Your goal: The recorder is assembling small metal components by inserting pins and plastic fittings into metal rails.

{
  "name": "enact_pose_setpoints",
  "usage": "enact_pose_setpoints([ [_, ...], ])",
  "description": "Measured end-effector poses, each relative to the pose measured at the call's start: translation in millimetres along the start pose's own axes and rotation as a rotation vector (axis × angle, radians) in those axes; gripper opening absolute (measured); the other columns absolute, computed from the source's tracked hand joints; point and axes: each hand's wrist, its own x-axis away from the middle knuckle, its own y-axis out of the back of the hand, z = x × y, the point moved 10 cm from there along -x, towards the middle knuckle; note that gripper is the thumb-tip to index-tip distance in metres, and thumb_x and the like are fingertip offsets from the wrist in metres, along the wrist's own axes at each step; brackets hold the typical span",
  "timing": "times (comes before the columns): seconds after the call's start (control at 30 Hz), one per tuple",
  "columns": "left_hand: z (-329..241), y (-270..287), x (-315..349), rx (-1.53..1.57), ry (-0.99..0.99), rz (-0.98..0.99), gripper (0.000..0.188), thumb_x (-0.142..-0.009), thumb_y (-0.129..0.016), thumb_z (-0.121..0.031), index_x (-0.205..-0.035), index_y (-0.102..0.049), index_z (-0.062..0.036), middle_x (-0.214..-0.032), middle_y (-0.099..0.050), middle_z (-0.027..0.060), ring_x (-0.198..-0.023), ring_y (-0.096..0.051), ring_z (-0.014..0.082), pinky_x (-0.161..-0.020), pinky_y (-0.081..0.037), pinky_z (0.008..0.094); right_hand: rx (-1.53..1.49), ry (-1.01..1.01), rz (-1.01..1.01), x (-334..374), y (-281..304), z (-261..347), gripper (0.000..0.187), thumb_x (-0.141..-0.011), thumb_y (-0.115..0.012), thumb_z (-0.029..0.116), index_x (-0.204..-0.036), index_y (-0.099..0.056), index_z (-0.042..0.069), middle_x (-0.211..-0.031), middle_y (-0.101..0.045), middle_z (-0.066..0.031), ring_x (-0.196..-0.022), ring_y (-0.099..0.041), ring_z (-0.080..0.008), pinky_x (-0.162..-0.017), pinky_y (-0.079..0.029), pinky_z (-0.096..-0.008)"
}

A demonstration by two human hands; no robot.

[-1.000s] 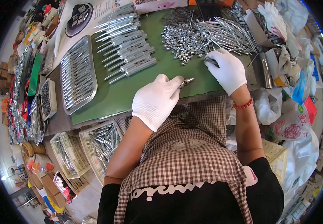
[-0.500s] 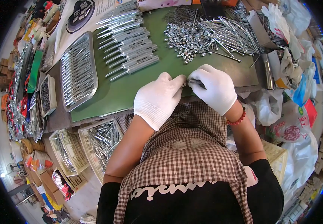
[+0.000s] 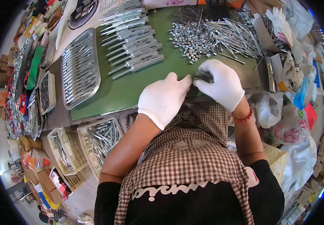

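Note:
Both my hands wear white knit gloves and meet over the near edge of the green work surface (image 3: 124, 93). My left hand (image 3: 164, 98) is closed, thumb and index finger pressed together; what they pinch is too small to make out. My right hand (image 3: 222, 84) curls its fingers toward that pinch, around a small dark metallic piece mostly hidden by the glove. Beyond my hands lie a heap of small silver metal caps (image 3: 195, 41) and a pile of thin metal rods (image 3: 238, 37). To the left, silver tubular tools with pointed shafts (image 3: 143, 52) lie in a row.
Farther left sits a metal tray (image 3: 98, 75) of thin pointed parts, beside a small box (image 3: 48, 92) of dark bits. A metal tube (image 3: 270, 75) stands at the right edge. Plastic baskets (image 3: 81, 157) with metal parts are below left; plastic bags (image 3: 293, 127) crowd the right.
My right hand has shifted slightly right and its fingers have loosened and drawn a little apart from my left fingertips. The view has moved slightly.

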Motion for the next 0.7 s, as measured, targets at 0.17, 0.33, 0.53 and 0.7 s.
enact_pose_setpoints([
  [0.17,-5.5,5.3,0.6,0.001,-0.04,-0.054,0.022,-0.095,-0.056,-0.025,-0.116,-0.062,-0.021,-0.084,-0.059,0.0109,-0.068,-0.063,0.0323,-0.059,-0.052,0.0431,-1.387,-0.309,-0.161,-10.9,-14.4,-22.3,0.038,-0.099,-0.052,0.037,-0.08,-0.054,0.004,-0.064,-0.041,0.0022,-0.053,-0.036,-0.0094,-0.048,-0.028,-0.0239],
  [0.33,-1.1,-1.3,-3.1,0.009,0.028,0.062,0.019,-0.095,-0.056,-0.026,-0.111,-0.063,-0.0201,-0.082,-0.059,0.0096,-0.068,-0.063,0.0321,-0.058,-0.052,0.0431,-1.764,-0.17,-0.291,-25.1,-30.4,-14.7,0.049,-0.1,-0.042,0.043,-0.072,-0.051,0.004,-0.055,-0.027,0.0035,-0.046,-0.023,-0.0086,-0.045,-0.018,-0.0265],
  [0.53,-4.7,6.3,-3.1,-0.012,-0.01,0.013,0.012,-0.093,-0.055,-0.021,-0.097,-0.061,-0.0105,-0.084,-0.061,0.011,-0.071,-0.065,0.0318,-0.061,-0.054,0.0426,-1.55,-0.158,-0.325,-17.6,-38.6,-15.7,0.053,-0.102,-0.038,0.04,-0.066,-0.052,0.004,-0.055,-0.039,0.0017,-0.047,-0.026,-0.0068,-0.046,-0.017,-0.0264],
  [0.7,-29.8,3.3,-17.4,-0.116,-0.012,0.071,0.011,-0.089,-0.055,-0.015,-0.092,-0.059,-0.0055,-0.085,-0.063,0.0131,-0.077,-0.069,0.0313,-0.065,-0.057,0.0421,-1.532,-0.069,-0.495,-8.4,-22.5,-27.4,0.054,-0.103,-0.037,0.042,-0.063,-0.049,0.007,-0.056,-0.041,0.0002,-0.046,-0.028,-0.0086,-0.046,-0.017,-0.0279],
])
